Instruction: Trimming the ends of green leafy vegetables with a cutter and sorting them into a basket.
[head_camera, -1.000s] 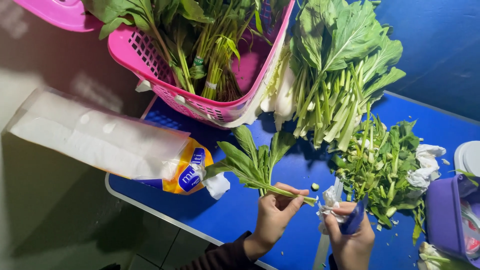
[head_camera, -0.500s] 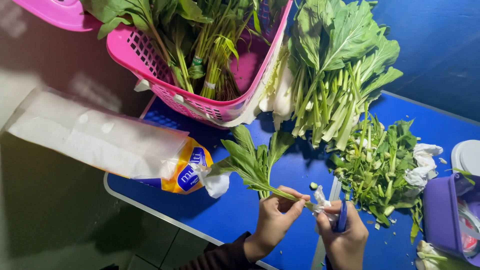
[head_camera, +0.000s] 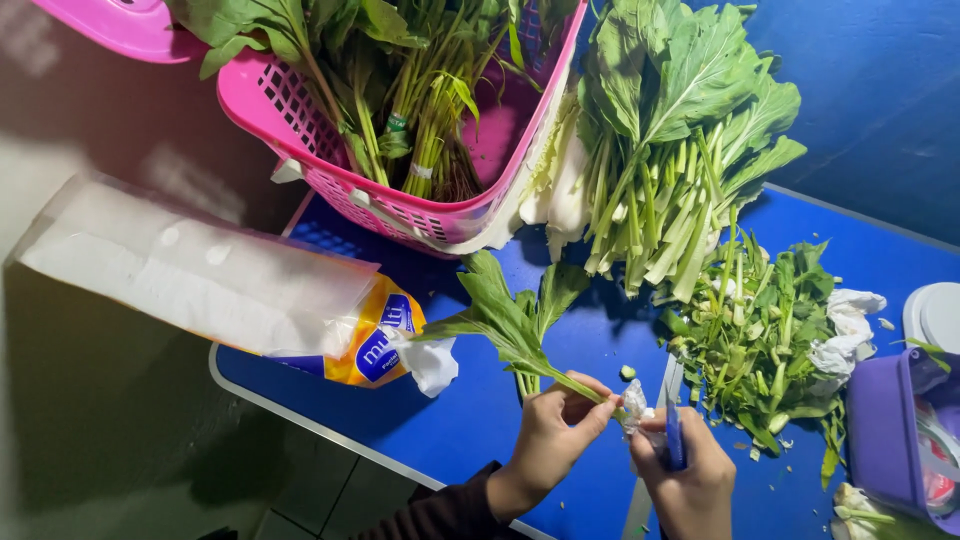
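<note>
Head view over a blue table (head_camera: 480, 430), with all positions given relative to the pink basket (head_camera: 420, 200) at the upper centre. Below the basket and slightly to its right, the left hand (head_camera: 555, 440) pinches the stem end of a small bunch of leafy greens (head_camera: 515, 320), whose leaves fan upward toward the basket's lower rim. Just right of that hand, the right hand (head_camera: 690, 480) is closed around a blue-handled knife (head_camera: 672, 420) and a scrap of clear plastic wrap (head_camera: 635, 405), which sits at the cut end of the stems; the two hands lie close together, nearly touching at the fingertips. The basket itself holds upright bundles of green stalks (head_camera: 420, 110). Leaning against the basket's right side is a large bundle of broad-leaved greens (head_camera: 670, 150) with pale stems. Further right and lower lies a loose heap of trimmed leaves and stalks (head_camera: 770, 340), mixed with bits of white plastic. Below and left of the basket, a long roll of clear bags (head_camera: 200, 270) with a yellow and blue label end overhangs the table edge. At the far lower right stands a purple container (head_camera: 890, 430), only partly in view
</note>
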